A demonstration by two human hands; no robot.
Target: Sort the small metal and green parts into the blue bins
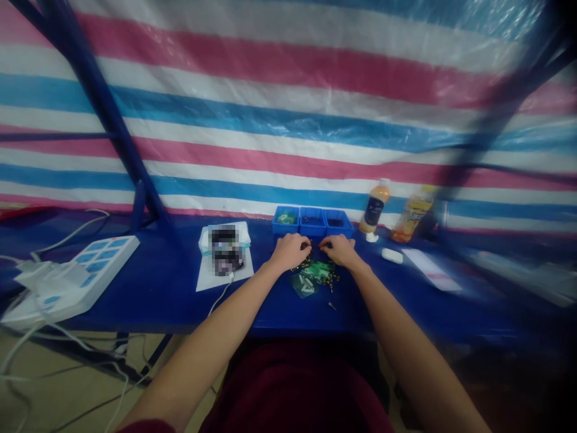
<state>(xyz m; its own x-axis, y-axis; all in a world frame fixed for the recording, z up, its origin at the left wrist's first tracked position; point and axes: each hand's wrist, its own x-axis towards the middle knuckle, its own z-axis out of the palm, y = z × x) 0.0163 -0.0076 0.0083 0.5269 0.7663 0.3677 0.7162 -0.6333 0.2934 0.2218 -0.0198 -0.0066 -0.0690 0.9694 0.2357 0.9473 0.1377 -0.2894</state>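
Observation:
My left hand [292,251] is closed above the left side of a pile of small parts, its fingertips pressed together on something too small to name. To its right, my right hand [339,249] has its fingers curled into a pinch; what it holds cannot be made out. Green and brass-coloured small parts [320,273] lie between and below the hands. A clear bag with white pieces [305,284] is at the near left of the pile. Behind the hands stand three blue bins: one with green pieces [286,218], two with dark small parts [312,220] [336,222].
Two drink bottles [375,207] [413,215] stand right of the bins, near a white case [392,255] and a pale strip [431,269]. On the left are a white power strip [97,270] with cables and a blurred-out item on white paper [205,273]. A single small part [332,306] lies near the front edge.

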